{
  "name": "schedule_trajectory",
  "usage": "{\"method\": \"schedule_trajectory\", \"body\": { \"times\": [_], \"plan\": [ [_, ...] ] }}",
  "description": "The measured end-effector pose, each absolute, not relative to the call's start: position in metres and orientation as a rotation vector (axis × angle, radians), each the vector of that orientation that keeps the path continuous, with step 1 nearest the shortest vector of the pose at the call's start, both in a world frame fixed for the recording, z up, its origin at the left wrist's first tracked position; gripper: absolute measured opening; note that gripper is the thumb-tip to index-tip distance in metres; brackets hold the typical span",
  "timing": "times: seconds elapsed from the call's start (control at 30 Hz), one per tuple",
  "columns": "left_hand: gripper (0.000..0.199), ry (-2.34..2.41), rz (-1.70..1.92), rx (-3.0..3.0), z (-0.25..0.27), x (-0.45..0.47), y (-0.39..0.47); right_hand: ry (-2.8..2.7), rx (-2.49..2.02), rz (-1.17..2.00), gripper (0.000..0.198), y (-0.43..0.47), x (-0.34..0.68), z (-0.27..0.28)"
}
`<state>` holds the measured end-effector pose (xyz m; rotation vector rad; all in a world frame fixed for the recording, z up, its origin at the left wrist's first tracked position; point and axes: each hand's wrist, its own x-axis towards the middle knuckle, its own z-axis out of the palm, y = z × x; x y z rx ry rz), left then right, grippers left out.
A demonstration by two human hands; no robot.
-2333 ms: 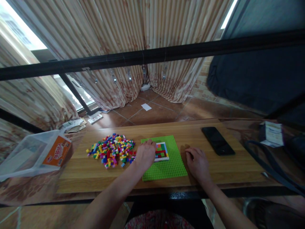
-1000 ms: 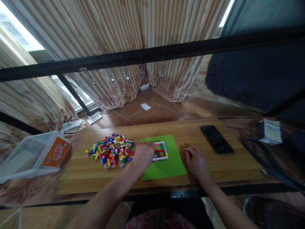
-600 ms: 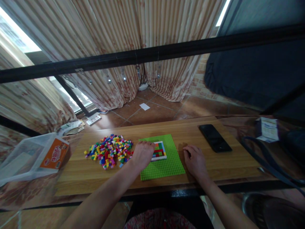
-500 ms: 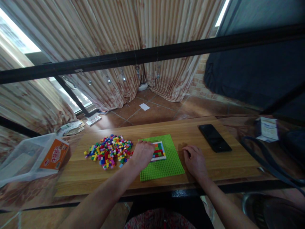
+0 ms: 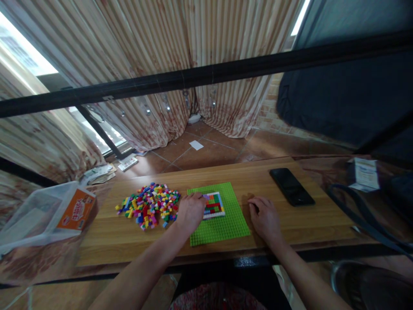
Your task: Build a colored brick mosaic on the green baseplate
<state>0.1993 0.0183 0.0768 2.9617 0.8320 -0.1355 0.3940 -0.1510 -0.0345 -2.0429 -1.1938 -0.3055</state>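
Locate the brick panel (image 5: 215,204) on the green baseplate (image 5: 222,235), which lies flat on the table (image 5: 129,252) directly in front of you. The panel sits toward the far part of the baseplate; its pale border surrounds red, green and orange bricks, and its left portion is hidden under your left hand (image 5: 192,211).

Your left hand is palm down, with its fingertips at the panel. This low posture suits close placement of small parts. A purple brick (image 5: 205,196) shows just beside the fingertips. You cannot tell from this view whether the left grip is closed on it or merely touches the panel, because the back of the hand covers the contact.

Your right hand (image 5: 264,216) rests on the table, just right of the baseplate and apart from it. Its fingers are curled and no part shows in them; the palm is turned from view, so the state of this grip cannot be confirmed. The position probably leaves the work surface unobstructed.

The loose brick pile (image 5: 151,203) lies left of the baseplate, presumably to shorten the left hand's reach. The plastic box (image 5: 32,215) stands beyond the table's left end. The phone (image 5: 292,187) lies at the far right, well apart from the bricks.
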Motion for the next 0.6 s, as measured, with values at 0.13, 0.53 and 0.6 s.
{"method": "schedule_trajectory", "body": {
  "times": [0.13,0.53,0.6],
  "plan": [
    [0.02,0.913,-0.007,2.812,0.072,0.191,0.022,-1.197,-2.041,-0.314,0.02,-0.151,0.395,-0.036],
    [0.029,1.135,0.413,2.089,0.038,0.194,0.033,-1.223,-2.041,-0.356,0.019,-0.152,0.397,-0.038],
    [0.026,1.109,0.411,2.034,0.035,0.199,0.033,-1.228,-2.037,-0.36,0.019,-0.153,0.397,-0.038]
  ]
}}
